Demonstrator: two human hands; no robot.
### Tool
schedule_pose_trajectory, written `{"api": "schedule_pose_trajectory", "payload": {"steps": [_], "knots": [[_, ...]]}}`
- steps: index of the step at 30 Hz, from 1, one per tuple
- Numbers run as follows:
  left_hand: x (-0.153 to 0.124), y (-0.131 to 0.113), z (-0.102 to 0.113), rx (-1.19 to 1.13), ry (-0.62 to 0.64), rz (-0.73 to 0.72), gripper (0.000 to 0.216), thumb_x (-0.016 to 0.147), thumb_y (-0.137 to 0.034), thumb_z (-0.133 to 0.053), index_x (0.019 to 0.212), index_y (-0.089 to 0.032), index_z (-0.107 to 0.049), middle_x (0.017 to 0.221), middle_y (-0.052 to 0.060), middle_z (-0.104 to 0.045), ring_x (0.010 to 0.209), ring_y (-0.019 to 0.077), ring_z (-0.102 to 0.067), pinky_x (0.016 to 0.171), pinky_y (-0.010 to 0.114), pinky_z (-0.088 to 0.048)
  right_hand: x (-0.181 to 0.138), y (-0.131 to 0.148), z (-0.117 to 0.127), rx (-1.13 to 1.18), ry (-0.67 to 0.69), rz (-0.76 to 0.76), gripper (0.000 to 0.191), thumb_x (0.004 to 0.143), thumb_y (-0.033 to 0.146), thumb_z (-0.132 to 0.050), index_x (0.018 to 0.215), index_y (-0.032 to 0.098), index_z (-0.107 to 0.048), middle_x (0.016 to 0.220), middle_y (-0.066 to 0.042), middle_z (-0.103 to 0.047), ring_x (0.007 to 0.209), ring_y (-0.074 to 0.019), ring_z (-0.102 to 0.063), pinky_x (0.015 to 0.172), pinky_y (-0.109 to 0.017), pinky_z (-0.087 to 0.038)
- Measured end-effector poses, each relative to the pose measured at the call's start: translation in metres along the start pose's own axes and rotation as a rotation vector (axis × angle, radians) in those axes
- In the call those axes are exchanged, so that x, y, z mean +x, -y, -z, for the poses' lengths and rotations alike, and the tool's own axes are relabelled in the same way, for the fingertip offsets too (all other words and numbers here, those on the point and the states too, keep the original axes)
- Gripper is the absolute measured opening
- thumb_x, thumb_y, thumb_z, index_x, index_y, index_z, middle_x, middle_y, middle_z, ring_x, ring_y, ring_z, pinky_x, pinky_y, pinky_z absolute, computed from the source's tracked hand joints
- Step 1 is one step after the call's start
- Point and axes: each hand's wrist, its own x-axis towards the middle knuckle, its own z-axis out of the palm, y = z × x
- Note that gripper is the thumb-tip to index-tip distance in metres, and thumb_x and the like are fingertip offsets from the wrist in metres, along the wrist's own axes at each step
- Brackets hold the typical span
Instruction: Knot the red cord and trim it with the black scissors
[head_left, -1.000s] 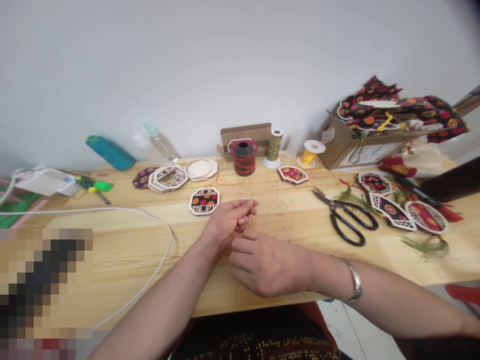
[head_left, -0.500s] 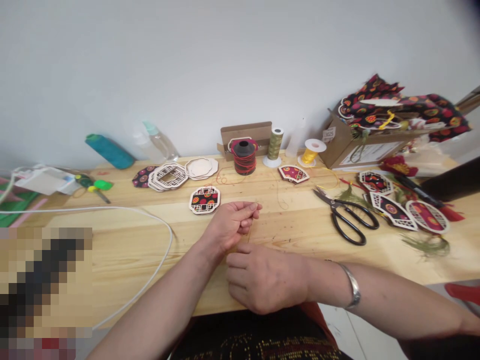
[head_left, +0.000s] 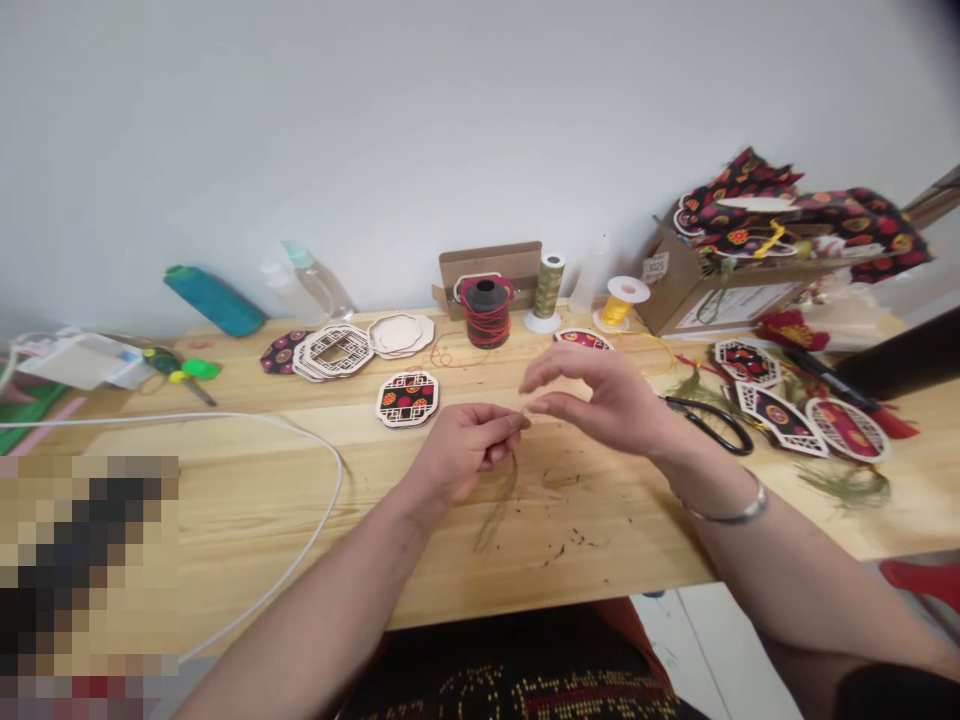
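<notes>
My left hand (head_left: 476,442) is closed in a pinch above the middle of the wooden table. It grips a small bunch of olive-green thread (head_left: 498,512), whose loose ends hang below the fingers. My right hand (head_left: 604,398) is held just to the right, thumb and curved fingers apart. Its thumb tip comes close to the left fingertips, where a fine strand shows; whether it touches the strand I cannot tell. Behind the left hand lies a patterned fabric piece in a pale fretwork frame (head_left: 406,400). Black-handled scissors (head_left: 720,428) are partly hidden behind my right wrist.
Along the wall stand a red cord spool (head_left: 487,318), a green thread spool (head_left: 550,288), a yellow cord spool (head_left: 618,305) and a teal thread cone (head_left: 214,300). A cardboard box (head_left: 675,290) holds fabric. Framed ornaments (head_left: 847,428) lie right; a white cable (head_left: 341,480) curves left.
My right hand has risen from below the left hand to its right side and spread its fingers. The hanging green thread now shows. My left hand keeps its pinch.
</notes>
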Motion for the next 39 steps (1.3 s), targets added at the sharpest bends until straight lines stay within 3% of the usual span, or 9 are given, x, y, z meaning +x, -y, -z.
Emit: {"api": "schedule_pose_trajectory", "payload": {"steps": [4, 8, 13, 18, 30, 34, 37, 39], "knots": [[0.0, -0.001, 0.001, 0.01, 0.033, 0.01, 0.022, 0.063, -0.03, -0.076, 0.063, -0.009, -0.066, 0.049, -0.001, -0.053, 0.037, 0.0009, -0.034, 0.037, 0.017, -0.013, 0.004, -0.028, 0.005, 0.21, 0.19, -0.193, 0.03, 0.072, 0.024, -0.074, 0.1, 0.016, -0.067, 0.1, -0.007, -0.067, 0.093, -0.0167, -0.061, 0.085, -0.032, -0.048], [-0.001, -0.002, -0.001, -0.001, 0.049, 0.023, 0.024, 0.061, -0.028, -0.077, 0.057, -0.01, -0.062, 0.049, -0.001, -0.053, 0.038, 0.0008, -0.034, 0.037, 0.016, -0.013, 0.002, -0.034, -0.006, 0.401, 0.267, -0.348, 0.024, 0.072, 0.023, -0.072, 0.094, 0.014, -0.07, 0.089, -0.005, -0.069, 0.081, -0.014, -0.063, 0.076, -0.029, -0.051], [-0.002, -0.002, -0.002, -0.033, 0.05, 0.041, 0.025, 0.063, -0.027, -0.076, 0.055, -0.009, -0.06, 0.049, -0.001, -0.051, 0.038, 0.0, -0.032, 0.037, 0.016, -0.012, 0.002, -0.033, -0.011, 0.494, 0.227, -0.407, 0.011, 0.071, 0.022, -0.072, 0.078, 0.014, -0.07, 0.075, -0.002, -0.069, 0.069, -0.0108, -0.061, 0.069, -0.026, -0.05], [-0.001, -0.002, -0.001, -0.148, 0.102, 0.051, 0.019, 0.064, -0.023, -0.076, 0.071, -0.007, -0.067, 0.054, -0.001, -0.051, 0.04, -0.0011, -0.032, 0.038, 0.014, -0.013, 0.003, -0.03, -0.015, 0.437, 0.142, -0.44, 0.01, 0.074, 0.022, -0.066, 0.069, 0.013, -0.065, 0.062, 0.001, -0.063, 0.058, -0.008, -0.055, 0.058, -0.022, -0.044], [-0.001, -0.001, -0.003, -0.3, 0.092, 0.057, 0.009, 0.064, -0.013, -0.071, 0.069, -0.009, -0.064, 0.051, -0.004, -0.046, 0.042, 0.0004, -0.025, 0.041, 0.014, -0.019, 0.003, -0.025, -0.027, 0.377, 0.049, -0.423, 0.013, 0.077, 0.026, -0.06, 0.069, 0.015, -0.058, 0.062, 0.001, -0.06, 0.06, -0.01, -0.054, 0.06, -0.025, -0.044], [0.0, -0.002, -0.003, -0.256, 0.038, 0.025, 0.012, 0.063, -0.017, -0.073, 0.068, -0.008, -0.066, 0.049, -0.004, -0.048, 0.041, 0.0004, -0.026, 0.041, 0.015, -0.019, 0.005, -0.025, -0.022, 0.113, 0.021, -0.349, 0.016, 0.081, 0.028, -0.056, 0.073, 0.015, -0.06, 0.068, -0.001, -0.061, 0.064, -0.0121, -0.054, 0.061, -0.026, -0.043], [0.001, -0.002, -0.002, -0.208, 0.001, -0.008, 0.015, 0.064, -0.021, -0.074, 0.07, -0.008, -0.068, 0.05, -0.003, -0.05, 0.041, 0.0002, -0.03, 0.041, 0.015, -0.019, 0.008, -0.016, -0.002, -0.397, -0.055, -0.3, 0.015, 0.085, 0.026, -0.054, 0.088, 0.014, -0.062, 0.086, -0.006, -0.065, 0.078, -0.0161, -0.057, 0.07, -0.028, -0.042], [0.001, -0.001, -0.001, -0.187, -0.006, -0.033, 0.017, 0.064, -0.022, -0.075, 0.071, -0.008, -0.069, 0.05, -0.003, -0.05, 0.04, -0.0001, -0.03, 0.04, 0.015, -0.017, 0.005, -0.006, 0.017, -0.77, 0.003, -0.382, 0.013, 0.085, 0.023, -0.054, 0.09, 0.013, -0.062, 0.091, -0.01, -0.064, 0.082, -0.019, -0.058, 0.071, -0.029, -0.041]]}}
